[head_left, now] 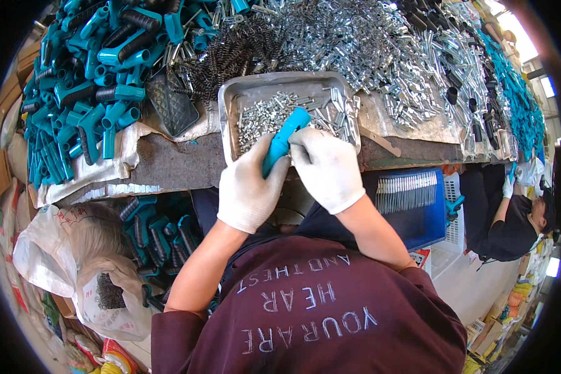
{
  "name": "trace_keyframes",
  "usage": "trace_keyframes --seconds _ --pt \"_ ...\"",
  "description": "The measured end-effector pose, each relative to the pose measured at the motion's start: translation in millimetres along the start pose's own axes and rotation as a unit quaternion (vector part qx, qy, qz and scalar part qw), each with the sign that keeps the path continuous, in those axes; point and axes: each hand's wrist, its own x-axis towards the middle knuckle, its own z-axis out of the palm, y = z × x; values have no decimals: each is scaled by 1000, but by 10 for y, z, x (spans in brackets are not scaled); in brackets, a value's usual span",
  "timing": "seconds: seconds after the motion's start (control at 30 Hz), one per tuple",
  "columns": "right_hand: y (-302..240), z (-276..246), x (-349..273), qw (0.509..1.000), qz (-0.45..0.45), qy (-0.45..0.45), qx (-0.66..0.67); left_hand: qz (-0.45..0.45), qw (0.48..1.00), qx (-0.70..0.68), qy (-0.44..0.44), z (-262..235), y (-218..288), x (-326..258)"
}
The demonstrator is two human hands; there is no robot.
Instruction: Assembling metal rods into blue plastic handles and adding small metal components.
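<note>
At centre frame, both hands in white knit gloves meet on one teal plastic tool handle (282,141), an elongated moulded grip held tilted with its upper end over the near edge of a shallow rectangular metal tray (229,100). Left hand (249,187): fingers wrapped around the lower part of the handle, closed on it. Right hand (326,167): closed in a loose fist against the handle's right side, fingertips hidden, so whether it pinches a small part cannot be told. Tray contents: a heap of small silver metal fasteners (262,116) on the left, loose bright stamped pieces to the right. Upper left of frame: a large pile of teal and black plastic handles (87,75) on the grey workbench (168,163). Upper centre: a mound of dark coil springs (227,56). Upper right: a wide spread of bright zinc-plated metal parts (380,43). Lower left: more teal and black handles under the bench, beside white plastic sacks (50,255). Right of centre: a blue plastic crate (427,218) holding a row of thin metal strips. Far right: another person seated at the bench. Judged step: fitting hardware from the tray into the held handle; the next move likely calls for a steady left-hand grip while the right seats a small piece.
</note>
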Motion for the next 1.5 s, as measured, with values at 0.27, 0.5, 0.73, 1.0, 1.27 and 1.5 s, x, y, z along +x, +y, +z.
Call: trace_keyframes --seconds 0.27,0.5,0.73,1.0,1.27,1.5 --pt "102 -146 -46 809 275 -62 516 -27 982 -165 -87 -69 75 -2" --pt "177 -108 -195 758 296 20 580 -72 957 -241 -145 13 220 54" --pt "81 -137 -162 727 317 92 602 -20 964 -252 -88 185 292 58" --pt "755 -569 -174 942 247 79 214 -188 919 -320 -130 32 293 99" --pt "1636 -671 156 891 335 90 -292 -172 901 -374 -137 44 251 120" --pt "1327 -632 92 954 183 188 -147 -174 896 -385 -139 33 231 149"
